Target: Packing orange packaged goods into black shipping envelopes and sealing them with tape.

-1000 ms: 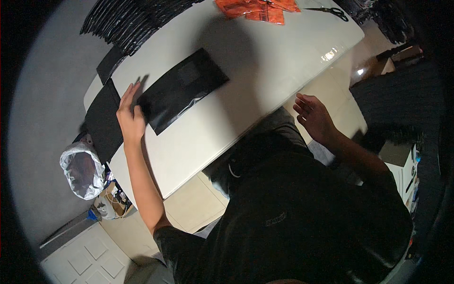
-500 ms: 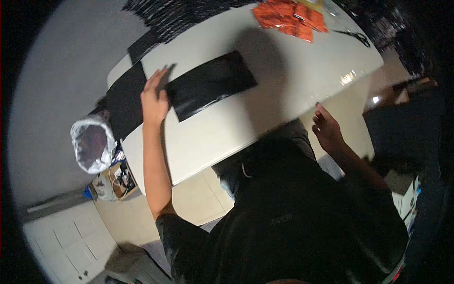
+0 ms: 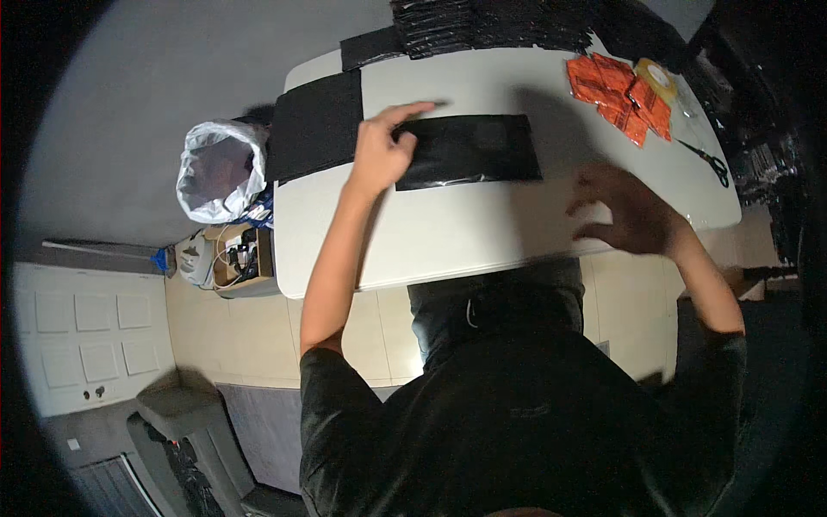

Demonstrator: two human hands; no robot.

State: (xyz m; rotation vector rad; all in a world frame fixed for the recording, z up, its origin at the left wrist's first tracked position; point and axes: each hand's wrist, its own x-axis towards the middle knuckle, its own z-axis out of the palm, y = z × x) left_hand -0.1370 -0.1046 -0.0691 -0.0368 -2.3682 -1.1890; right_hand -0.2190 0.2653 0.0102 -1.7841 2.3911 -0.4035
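A flat, glossy black plastic packet (image 3: 474,151) lies on the white table (image 3: 482,228) in front of me. My left hand (image 3: 383,153) is at its left end, with the index finger stretched out and the thumb apart. The fingers look open, and nothing shows in them; whether they touch the packet is hard to tell. My right hand (image 3: 633,211) hovers over the near right part of the table, its fingers spread and curved. It is in shadow, slightly blurred and holds nothing.
Left of the packet lie matte black sheets (image 3: 314,125). Piles of black packets (image 3: 482,30) line the back edge. Orange packets (image 3: 612,90), a tape roll (image 3: 659,79) and black scissors (image 3: 711,162) lie at right. A lined bin (image 3: 194,185) and a box (image 3: 254,258) stand beyond the left edge.
The view has turned and levelled. My right hand has come from beyond the near table edge to over the tabletop, its fingers spreading. My left hand stays by the packet's left end.
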